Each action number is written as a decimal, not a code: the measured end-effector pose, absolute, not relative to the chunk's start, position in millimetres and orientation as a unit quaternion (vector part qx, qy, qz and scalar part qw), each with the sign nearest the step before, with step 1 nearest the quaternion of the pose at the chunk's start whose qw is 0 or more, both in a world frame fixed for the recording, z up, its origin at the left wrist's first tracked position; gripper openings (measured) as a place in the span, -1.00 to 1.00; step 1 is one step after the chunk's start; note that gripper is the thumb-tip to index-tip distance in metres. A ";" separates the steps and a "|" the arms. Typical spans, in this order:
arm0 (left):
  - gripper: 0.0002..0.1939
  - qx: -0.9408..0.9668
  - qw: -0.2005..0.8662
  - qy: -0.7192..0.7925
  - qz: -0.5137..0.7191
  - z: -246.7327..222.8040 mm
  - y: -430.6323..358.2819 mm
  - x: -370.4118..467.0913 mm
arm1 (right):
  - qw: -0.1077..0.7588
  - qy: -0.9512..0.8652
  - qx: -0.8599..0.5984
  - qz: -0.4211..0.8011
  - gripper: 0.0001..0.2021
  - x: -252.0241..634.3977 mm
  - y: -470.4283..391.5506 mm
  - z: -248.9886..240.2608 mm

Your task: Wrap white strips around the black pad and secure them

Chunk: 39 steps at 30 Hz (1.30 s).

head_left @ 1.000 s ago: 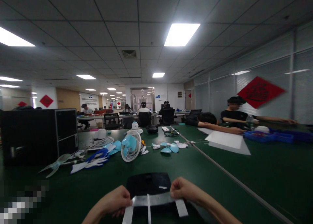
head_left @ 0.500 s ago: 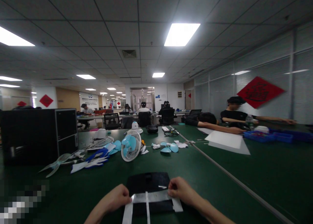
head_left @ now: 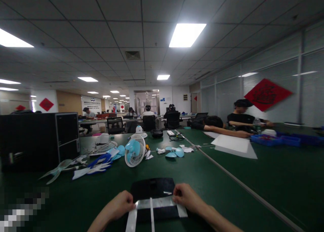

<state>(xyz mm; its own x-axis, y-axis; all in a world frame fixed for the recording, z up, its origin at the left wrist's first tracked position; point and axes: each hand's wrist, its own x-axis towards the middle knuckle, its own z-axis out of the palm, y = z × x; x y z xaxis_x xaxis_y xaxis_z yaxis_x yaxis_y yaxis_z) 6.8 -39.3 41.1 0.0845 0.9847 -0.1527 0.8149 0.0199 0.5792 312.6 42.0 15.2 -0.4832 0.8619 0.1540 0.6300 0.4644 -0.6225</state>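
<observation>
A flat black panel [head_left: 153, 184] lies on the green table before me. Across it runs a shiny whitish strip [head_left: 164, 202], with one end pinched in the fingers of my left hand [head_left: 123, 203] and the other in those of my right hand [head_left: 186, 197]. A narrow white strip [head_left: 152, 215] comes down from its middle toward me. A wider pale strip [head_left: 131, 220] extends below my left fingers, and a short pale piece [head_left: 182, 211] hangs below my right ones. A small white scrap [head_left: 167, 193] sits on the panel near my right hand.
Beyond the panel stand a small fan with blue blades [head_left: 135, 151], loose blue blades [head_left: 174, 152] and blue-white gloves [head_left: 93, 168]. A black computer case [head_left: 29, 141] is at left. White sheets [head_left: 234, 146], blue trays [head_left: 267, 140] and two people are at right.
My hands hold nearly the same position on the strip. At the right, the seated person's outstretched arm has drawn back. The view has shifted slightly.
</observation>
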 end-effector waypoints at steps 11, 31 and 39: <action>-0.49 0.804 0.192 0.536 0.168 45.9 -50.8 30.4 | 0.224 -0.818 -0.473 0.239 -0.88 311.3 37.6 17.9; -0.34 0.854 0.152 0.477 0.143 41.1 -51.0 36.3 | 0.107 -0.979 -0.159 -0.068 -0.81 264.5 -25.5 43.4; -0.31 0.851 0.153 0.479 0.149 37.6 -48.9 36.1 | 0.106 -0.972 -0.084 -0.190 -0.86 251.0 -20.4 33.9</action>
<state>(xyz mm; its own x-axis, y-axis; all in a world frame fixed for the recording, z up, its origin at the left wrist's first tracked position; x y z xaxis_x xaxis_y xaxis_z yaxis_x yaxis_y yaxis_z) 36.1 -48.9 37.6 0.4964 0.8614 0.1074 0.7704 -0.4942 0.4028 251.0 -20.4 33.9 -0.9633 0.1237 0.2382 0.2044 0.9132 0.3526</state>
